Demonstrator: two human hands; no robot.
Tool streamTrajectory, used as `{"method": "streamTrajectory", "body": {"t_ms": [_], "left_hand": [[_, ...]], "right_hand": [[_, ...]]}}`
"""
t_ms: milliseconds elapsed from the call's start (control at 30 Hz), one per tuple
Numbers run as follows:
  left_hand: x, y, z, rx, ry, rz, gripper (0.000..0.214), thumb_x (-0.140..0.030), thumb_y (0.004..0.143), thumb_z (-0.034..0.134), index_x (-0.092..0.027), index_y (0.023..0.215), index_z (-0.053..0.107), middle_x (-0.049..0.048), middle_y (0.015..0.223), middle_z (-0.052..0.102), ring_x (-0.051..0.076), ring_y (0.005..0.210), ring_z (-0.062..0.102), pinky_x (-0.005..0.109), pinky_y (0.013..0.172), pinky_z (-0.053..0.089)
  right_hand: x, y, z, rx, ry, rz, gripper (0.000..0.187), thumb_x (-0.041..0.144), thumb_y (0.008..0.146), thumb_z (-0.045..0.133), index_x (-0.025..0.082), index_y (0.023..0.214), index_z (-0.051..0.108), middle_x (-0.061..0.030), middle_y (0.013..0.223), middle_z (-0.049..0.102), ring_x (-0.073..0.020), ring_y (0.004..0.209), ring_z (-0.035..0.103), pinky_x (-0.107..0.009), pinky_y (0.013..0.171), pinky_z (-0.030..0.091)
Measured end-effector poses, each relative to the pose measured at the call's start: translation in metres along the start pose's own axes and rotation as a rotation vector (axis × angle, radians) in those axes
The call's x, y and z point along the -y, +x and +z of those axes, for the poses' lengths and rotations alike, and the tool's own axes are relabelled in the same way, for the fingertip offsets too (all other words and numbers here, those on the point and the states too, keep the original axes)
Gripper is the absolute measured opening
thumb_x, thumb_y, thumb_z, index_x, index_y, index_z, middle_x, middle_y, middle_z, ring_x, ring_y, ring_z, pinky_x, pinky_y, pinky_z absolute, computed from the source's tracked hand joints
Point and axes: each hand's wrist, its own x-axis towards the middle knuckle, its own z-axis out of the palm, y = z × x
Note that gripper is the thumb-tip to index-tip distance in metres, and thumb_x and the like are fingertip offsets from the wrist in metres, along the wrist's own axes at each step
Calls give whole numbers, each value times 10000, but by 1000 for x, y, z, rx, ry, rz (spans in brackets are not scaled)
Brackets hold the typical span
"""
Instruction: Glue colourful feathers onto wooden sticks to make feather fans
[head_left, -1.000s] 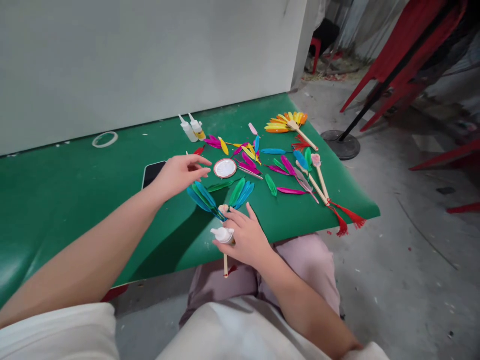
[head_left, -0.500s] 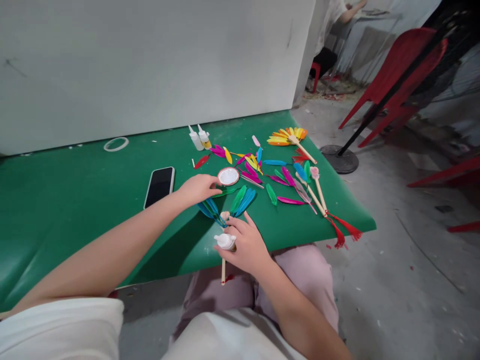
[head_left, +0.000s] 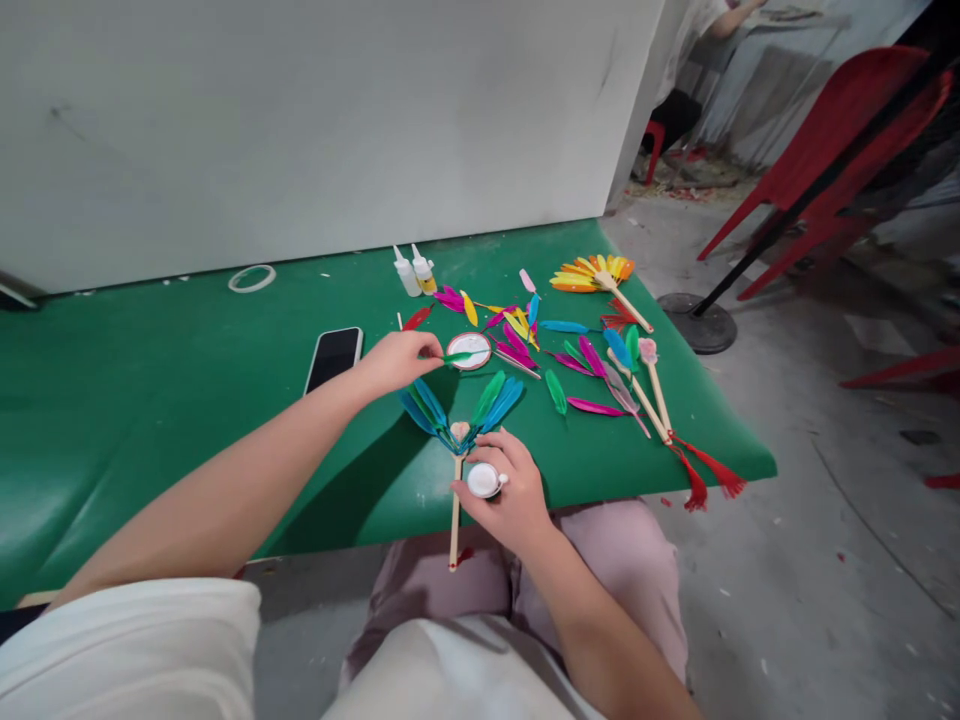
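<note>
Between the fingertips of my left hand (head_left: 405, 358) is a green feather (head_left: 463, 357), its tip over a small round dish (head_left: 477, 342) with white stuff in it. My right hand (head_left: 514, 490) is wrapped round a small bottle with a white top (head_left: 485, 480), just right of a wooden fan handle (head_left: 455, 515). That handle lies over the table's near edge. Blue feathers (head_left: 424, 405) fan out from its head on the left, and green and blue feathers (head_left: 495, 400) on the right.
Loose feathers (head_left: 592, 355) lie across the green table (head_left: 187, 400). Two glue bottles (head_left: 414, 272), a phone (head_left: 334, 358) and a tape ring (head_left: 252, 279) lie farther back. A yellow feather fan (head_left: 600, 277) and tasselled sticks (head_left: 656, 385) are at right. A person sits in the background.
My left hand has lifted the green feather up over the dish. My right hand has drawn the bottle right, off the fan handle, and tilted it. The whole view has shifted slightly.
</note>
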Motion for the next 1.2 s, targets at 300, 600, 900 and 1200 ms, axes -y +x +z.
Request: {"method": "streamTrajectory", "body": {"t_ms": [300, 600, 900, 1200], "left_hand": [[28, -15, -40, 302, -35, 111, 281, -418, 759, 524, -192, 833, 673, -2, 835, 680, 140, 754, 581, 217, 684, 392], [21, -12, -19, 430, -86, 155, 296, -415, 763, 529, -167, 825, 676, 24, 823, 674, 134, 719, 561, 217, 640, 365], [17, -1, -19, 445, -25, 188, 272, -379, 769, 524, -168, 839, 680, 17, 814, 666, 129, 706, 552, 222, 653, 353], [26, 7, -12, 438, -44, 168, 202, -368, 736, 568, -219, 787, 694, -1, 786, 678, 148, 699, 560, 228, 652, 355]], "right_hand": [[-4, 0, -12, -64, 241, 218, 145, 246, 717, 646, 202, 847, 601, -80, 975, 597, -200, 933, 587, -363, 846, 473], [-6, -1, -12, 44, 243, 243, 157, 255, 711, 656, 210, 849, 599, -74, 988, 592, -213, 962, 566, -400, 876, 452], [-4, 2, -9, 146, 98, 70, 182, 278, 710, 663, 223, 862, 579, -54, 986, 639, -223, 1034, 546, -440, 949, 398], [-3, 3, -11, 189, 80, 90, 156, 311, 728, 644, 232, 843, 575, -50, 980, 653, -227, 1048, 548, -443, 950, 398]]}}
